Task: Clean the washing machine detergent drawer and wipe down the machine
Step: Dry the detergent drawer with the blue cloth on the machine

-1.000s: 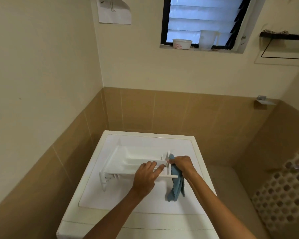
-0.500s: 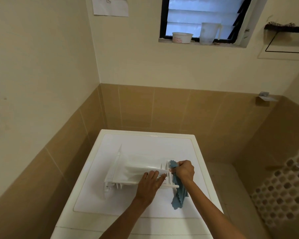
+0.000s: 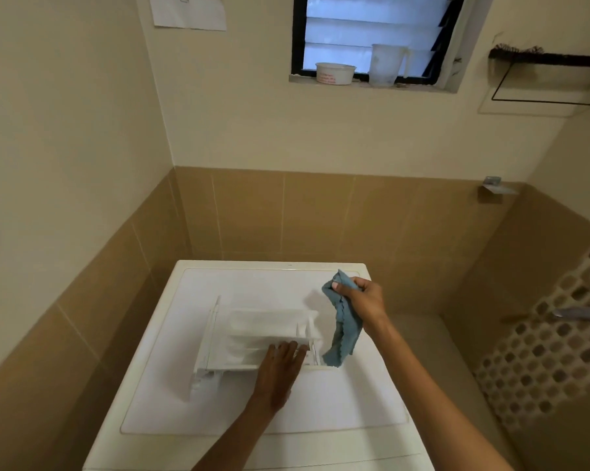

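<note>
Washer top [image 3: 354, 402]: drawer [image 3: 263, 329] under left fingers [image 3: 287, 350]; right hand [image 3: 365, 300] grips cloth [image 3: 344, 331] (blue).

Smooth white plastic, soft blue cloth and tan tile are showing.
The washing machine top [image 3: 337, 402] is looking smooth, white and faintly glossy, and the detergent drawer [image 3: 253, 331] lying on it is showing as moulded white plastic. The cloth [image 3: 344, 331] hanging from the right hand [image 3: 365, 297] is looking soft and matt. The wall tiles [image 3: 317, 212] are giving off a slight sheen, while the painted wall [image 3: 287, 130] above is looking matt cream. A tub [image 3: 335, 73] is reading as opaque white plastic, a jug [image 3: 387, 64] as cloudy translucent plastic.
</note>
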